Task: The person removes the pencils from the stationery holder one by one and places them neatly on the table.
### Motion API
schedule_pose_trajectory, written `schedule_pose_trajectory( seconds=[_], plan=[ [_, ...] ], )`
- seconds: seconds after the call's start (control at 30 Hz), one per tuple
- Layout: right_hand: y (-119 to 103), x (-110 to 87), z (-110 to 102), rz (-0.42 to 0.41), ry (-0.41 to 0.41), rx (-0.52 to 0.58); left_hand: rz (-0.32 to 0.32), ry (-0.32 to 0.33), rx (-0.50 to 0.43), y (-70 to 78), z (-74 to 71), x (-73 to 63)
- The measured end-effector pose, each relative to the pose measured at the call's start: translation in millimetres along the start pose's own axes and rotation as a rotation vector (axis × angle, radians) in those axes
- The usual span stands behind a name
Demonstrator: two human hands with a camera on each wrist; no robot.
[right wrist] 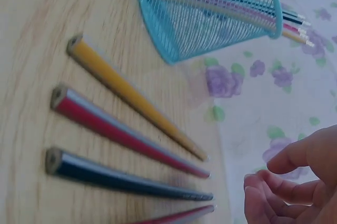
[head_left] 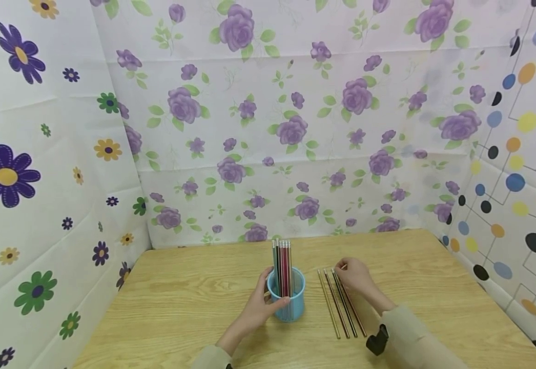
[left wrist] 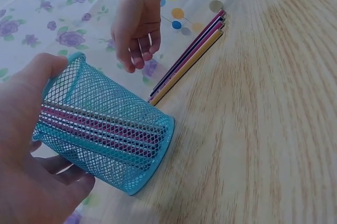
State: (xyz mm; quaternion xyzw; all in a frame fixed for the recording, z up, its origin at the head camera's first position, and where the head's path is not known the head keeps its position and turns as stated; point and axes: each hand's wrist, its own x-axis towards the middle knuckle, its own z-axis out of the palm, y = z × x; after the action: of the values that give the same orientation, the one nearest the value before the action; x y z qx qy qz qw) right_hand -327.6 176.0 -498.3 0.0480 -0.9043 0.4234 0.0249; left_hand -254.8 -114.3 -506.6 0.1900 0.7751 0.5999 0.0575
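My left hand (head_left: 255, 310) holds a light blue mesh pencil cup (head_left: 297, 306), thumb on the near side and fingers round the far side. Several pencils (head_left: 284, 266) stand in the cup, eraser ends up; dark red, black and greenish ones show. Right of the cup several pencils lie side by side on the table: a yellow one (right wrist: 138, 101), a red one (right wrist: 131, 141), a black one (right wrist: 126, 176) and another red one (right wrist: 181, 215). Over their far ends hovers my right hand (head_left: 355, 277), fingers loosely bent, with nothing seen between them in the right wrist view.
The wood-grain table (head_left: 180, 307) extends to both sides. Behind it hangs a cloth with purple flowers (head_left: 291, 130). A flower-print cloth (head_left: 37, 230) stands at the left and a dotted cloth (head_left: 517, 205) at the right. A black strap (head_left: 377, 340) is at my right wrist.
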Motion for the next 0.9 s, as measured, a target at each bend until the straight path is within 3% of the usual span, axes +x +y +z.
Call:
schedule_pose_trajectory(
  seconds=[0.3, 0.6, 0.73, 0.9],
  plan=[
    [-25.4, -3.4, 1.7, 0.019, -0.044, 0.198, 0.015, -0.014, 0.011, 3.5, 0.4, -0.6],
    [-48.7, -7.0, 2.3, 0.039, -0.141, 0.473, 0.034, -0.01, 0.019, 10.3, 2.1, -0.9],
    [-54.6, -8.5, 4.2, 0.024, -0.184, 0.56, 0.027, -0.011, 0.01, 10.6, 2.1, -0.6],
    [-59.7, -9.9, 8.9, -0.054, -0.249, 0.606, 0.02, -0.02, 0.005, 11.5, 1.7, -0.6]
  ],
)
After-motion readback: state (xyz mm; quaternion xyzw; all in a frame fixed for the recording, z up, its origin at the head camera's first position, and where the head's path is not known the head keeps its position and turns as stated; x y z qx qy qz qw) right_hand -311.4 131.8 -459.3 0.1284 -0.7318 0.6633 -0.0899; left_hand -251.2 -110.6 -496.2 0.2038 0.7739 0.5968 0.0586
